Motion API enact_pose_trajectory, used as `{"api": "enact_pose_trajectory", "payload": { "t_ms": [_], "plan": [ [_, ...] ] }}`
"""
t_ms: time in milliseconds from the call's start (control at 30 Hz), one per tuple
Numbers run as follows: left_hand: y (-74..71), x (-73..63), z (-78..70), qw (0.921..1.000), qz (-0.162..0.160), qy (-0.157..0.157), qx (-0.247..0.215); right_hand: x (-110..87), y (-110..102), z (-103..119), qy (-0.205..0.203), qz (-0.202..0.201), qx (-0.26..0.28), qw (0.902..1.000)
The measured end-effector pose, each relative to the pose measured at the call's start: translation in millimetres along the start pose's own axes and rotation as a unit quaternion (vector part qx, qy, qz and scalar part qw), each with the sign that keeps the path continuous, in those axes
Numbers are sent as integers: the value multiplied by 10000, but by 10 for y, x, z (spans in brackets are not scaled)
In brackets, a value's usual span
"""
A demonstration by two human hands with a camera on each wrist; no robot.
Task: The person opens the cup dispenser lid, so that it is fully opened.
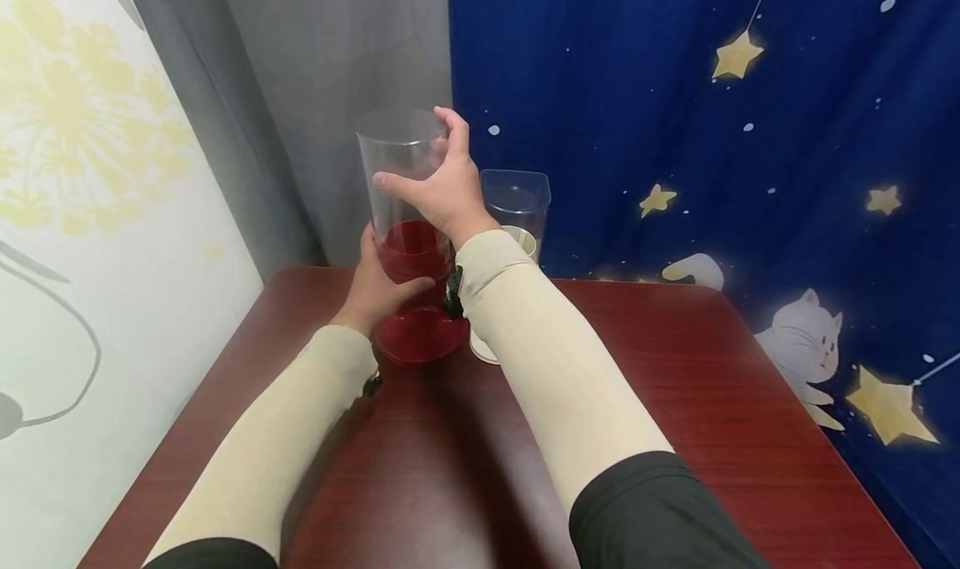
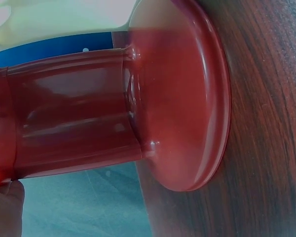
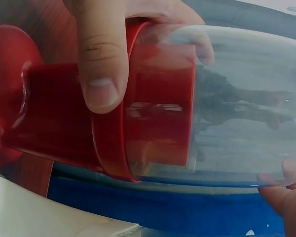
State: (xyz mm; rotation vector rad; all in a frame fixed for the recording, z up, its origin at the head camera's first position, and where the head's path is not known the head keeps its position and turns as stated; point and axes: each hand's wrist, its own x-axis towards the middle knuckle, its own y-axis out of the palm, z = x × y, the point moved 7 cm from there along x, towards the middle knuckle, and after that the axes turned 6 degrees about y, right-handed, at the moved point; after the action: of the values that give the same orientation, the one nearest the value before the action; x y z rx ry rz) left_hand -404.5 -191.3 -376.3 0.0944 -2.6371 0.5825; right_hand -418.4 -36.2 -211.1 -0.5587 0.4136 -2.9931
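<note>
A clear plastic cylinder (image 1: 384, 157) stands upright on a red plastic stand (image 1: 420, 344) at the table's far side. The stand has a wide round foot, a narrower neck and a raised collar. My left hand (image 1: 378, 290) grips the stand around the collar, its thumb lying across the front in the right wrist view. Higher up, my right hand (image 1: 453, 187) holds the cylinder's right side, thumb in front and fingers near the rim. Through the clear wall, the stand's red upper ring (image 3: 163, 103) shows inside the cylinder's lower end.
Just right of it, partly behind my right forearm, is a cream stand (image 1: 483, 348) with a clear squarish container (image 1: 516, 196) on top. The reddish wooden table (image 1: 645, 352) ends at grey and blue star-printed curtains (image 1: 600, 94). A pale patterned wall (image 1: 90, 286) borders the left.
</note>
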Motion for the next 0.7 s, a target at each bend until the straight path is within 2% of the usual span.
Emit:
{"api": "enact_pose_trajectory", "payload": {
  "t_ms": [333, 500, 700],
  "plan": [
    [11, -1, 18, 10000, -19, 28, 42, 24, -50, 10, -31, -188, 187, 9996],
    [3, 6, 35, 9999, -7, 55, 87, 26, -27, 13, -56, -139, 191, 9997],
    [-6, 14, 38, 10000, 11, 18, 44, 49, 0, 29, -300, -240, 166, 9991]
  ]
}}
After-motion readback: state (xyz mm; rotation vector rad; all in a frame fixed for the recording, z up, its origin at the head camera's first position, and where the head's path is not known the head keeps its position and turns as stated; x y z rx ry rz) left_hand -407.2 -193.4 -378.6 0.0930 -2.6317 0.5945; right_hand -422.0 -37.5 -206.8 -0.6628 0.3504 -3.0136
